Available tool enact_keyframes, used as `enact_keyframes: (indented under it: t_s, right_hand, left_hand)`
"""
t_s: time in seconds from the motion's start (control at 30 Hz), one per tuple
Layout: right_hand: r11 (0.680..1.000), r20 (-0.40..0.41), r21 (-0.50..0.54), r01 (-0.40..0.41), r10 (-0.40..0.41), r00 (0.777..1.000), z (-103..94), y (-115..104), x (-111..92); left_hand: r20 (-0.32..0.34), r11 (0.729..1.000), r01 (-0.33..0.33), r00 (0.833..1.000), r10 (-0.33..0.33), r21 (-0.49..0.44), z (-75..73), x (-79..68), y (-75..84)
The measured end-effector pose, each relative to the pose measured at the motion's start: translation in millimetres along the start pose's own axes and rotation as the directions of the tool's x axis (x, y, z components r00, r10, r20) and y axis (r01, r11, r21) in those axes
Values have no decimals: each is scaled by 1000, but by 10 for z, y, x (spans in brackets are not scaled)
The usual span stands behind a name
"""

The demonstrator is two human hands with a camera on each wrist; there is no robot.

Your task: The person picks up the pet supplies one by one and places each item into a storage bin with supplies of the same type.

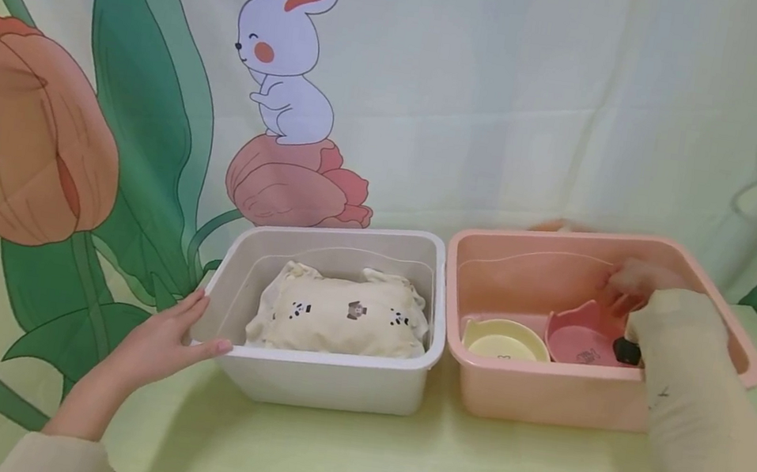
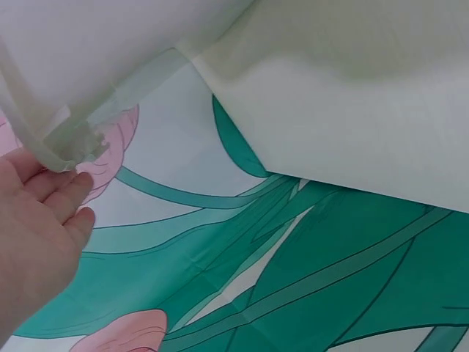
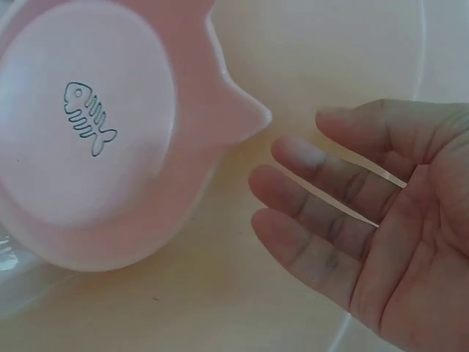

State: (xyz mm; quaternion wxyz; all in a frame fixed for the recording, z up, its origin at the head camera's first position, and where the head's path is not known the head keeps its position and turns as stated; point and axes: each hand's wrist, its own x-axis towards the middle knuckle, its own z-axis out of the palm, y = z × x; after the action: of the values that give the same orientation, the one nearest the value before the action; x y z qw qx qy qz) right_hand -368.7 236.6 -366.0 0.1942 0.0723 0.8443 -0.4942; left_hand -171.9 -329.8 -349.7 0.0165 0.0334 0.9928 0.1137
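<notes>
My left hand rests on the front left corner of a white plastic bin, thumb along the front rim and fingers along the left side. In the left wrist view, the fingers touch the bin's corner. Inside the bin lies a cream cloth bundle with small animal prints. Over in a pink bin, my right hand is blurred. The right wrist view shows that hand with loosely extended fingers, holding nothing, just apart from the pointed ear of a pink cat-shaped bowl with a fishbone drawing.
A yellow bowl with an ear lies left of the pink one in the pink bin. Both bins stand side by side on a pale green tabletop. Behind them hangs a printed curtain with a rabbit and tulips.
</notes>
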Motion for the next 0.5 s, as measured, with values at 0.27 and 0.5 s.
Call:
enact_keyframes:
  t_s: [0.27, 0.5]
  right_hand:
    - [991, -48, -57, -118, 115, 992, -16, -178, 31]
    - [986, 29, -148, -79, 84, 996, -104, -107, 221]
  left_hand:
    - [43, 1000, 19, 999, -20, 24, -85, 40, 9]
    - [70, 1000, 17, 997, -18, 19, -135, 57, 46]
